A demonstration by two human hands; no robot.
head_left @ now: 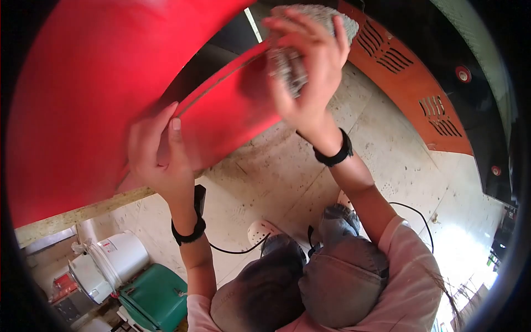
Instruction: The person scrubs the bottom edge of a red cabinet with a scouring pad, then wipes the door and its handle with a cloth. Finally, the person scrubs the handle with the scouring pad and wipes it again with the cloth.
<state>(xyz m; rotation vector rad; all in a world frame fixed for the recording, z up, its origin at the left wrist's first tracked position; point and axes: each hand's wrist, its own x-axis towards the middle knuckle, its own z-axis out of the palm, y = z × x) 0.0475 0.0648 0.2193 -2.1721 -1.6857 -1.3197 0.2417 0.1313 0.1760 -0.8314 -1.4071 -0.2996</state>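
Observation:
A curved red panel [232, 94] with a thin dark line along its upper edge stretches between my hands. My left hand [160, 149], slightly blurred, is closed with thumb and fingers gripping the panel's near end. At the panel's far end, my right hand [315, 72] is wrapped around a grey, shaggy cloth [290, 69], which also shows behind the fingers. The cloth is at the panel's surface; blur hides exactly where they touch. A large smooth red surface [99, 94] lies at the left, beside my left hand.
An orange vented panel [409, 77] with a black border curves along the right. Below left stand a white bucket [124, 254] and a green container [157, 299]. A black cable [415, 213] runs over the stained floor [265, 171] near my feet.

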